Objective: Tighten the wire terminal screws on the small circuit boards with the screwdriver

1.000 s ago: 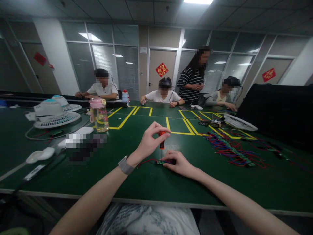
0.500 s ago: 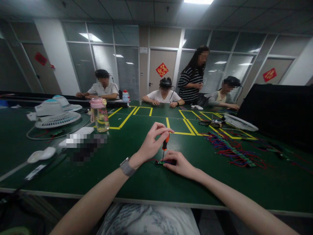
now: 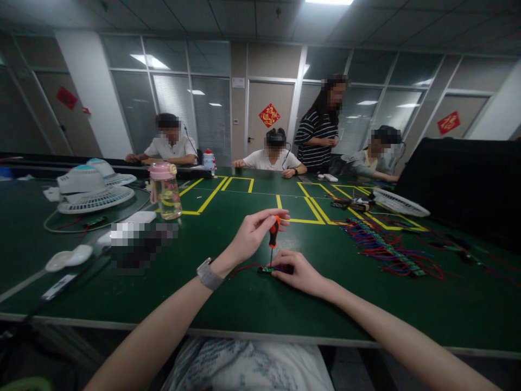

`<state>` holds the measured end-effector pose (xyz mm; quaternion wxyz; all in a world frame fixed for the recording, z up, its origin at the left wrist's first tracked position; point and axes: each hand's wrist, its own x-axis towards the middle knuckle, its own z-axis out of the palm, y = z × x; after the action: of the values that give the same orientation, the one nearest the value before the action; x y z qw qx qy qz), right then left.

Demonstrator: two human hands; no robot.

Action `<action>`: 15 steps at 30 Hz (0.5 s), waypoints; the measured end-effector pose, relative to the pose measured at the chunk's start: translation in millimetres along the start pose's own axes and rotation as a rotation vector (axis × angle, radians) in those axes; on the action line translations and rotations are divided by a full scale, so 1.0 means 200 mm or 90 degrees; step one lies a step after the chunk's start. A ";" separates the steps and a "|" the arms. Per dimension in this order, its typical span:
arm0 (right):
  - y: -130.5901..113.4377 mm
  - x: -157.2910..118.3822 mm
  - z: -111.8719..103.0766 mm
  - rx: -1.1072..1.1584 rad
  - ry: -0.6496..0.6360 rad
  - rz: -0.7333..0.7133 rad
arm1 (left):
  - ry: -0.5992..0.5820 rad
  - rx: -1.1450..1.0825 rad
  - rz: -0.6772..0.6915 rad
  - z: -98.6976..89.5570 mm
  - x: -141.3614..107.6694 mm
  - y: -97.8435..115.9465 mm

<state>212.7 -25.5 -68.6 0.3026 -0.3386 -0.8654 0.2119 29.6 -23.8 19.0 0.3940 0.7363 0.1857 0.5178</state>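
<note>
My left hand (image 3: 260, 231) is closed round the top of a screwdriver (image 3: 274, 234) with an orange and black handle, its fingers bent over the end. The screwdriver stands nearly upright, and its tip meets a small green circuit board (image 3: 266, 269) lying on the table. Thumb and fingers of my right hand (image 3: 293, 267) hold the board from its right side and partly hide it. A red wire (image 3: 246, 266) trails from the board to the left, and dark wires run under my right fingers.
To the right lies a long row of circuit boards with red and blue wires (image 3: 388, 252). A pink-lidded bottle (image 3: 166, 195) and white fans (image 3: 91, 190) stand on the left. Yellow tape (image 3: 209, 196) marks the green table (image 3: 228, 304). Several people are across the table.
My left hand has turned at the screwdriver's handle, its fingers now reaching farther over the top. The screwdriver stands slightly straighter. My right hand and the board have stayed in place.
</note>
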 end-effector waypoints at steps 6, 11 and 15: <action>0.00 0.00 0.00 -0.003 0.003 -0.009 | 0.063 0.057 0.024 0.00 0.00 -0.02; -0.01 0.00 -0.01 -0.002 0.002 -0.005 | 0.015 0.020 0.017 0.00 0.00 -0.01; -0.02 0.00 -0.01 -0.005 0.003 0.002 | -0.006 -0.045 -0.025 0.00 0.00 -0.01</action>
<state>211.4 -28.0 -65.2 0.3033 -0.3415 -0.8649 0.2084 30.2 -22.8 16.3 0.4307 0.7208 0.1795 0.5126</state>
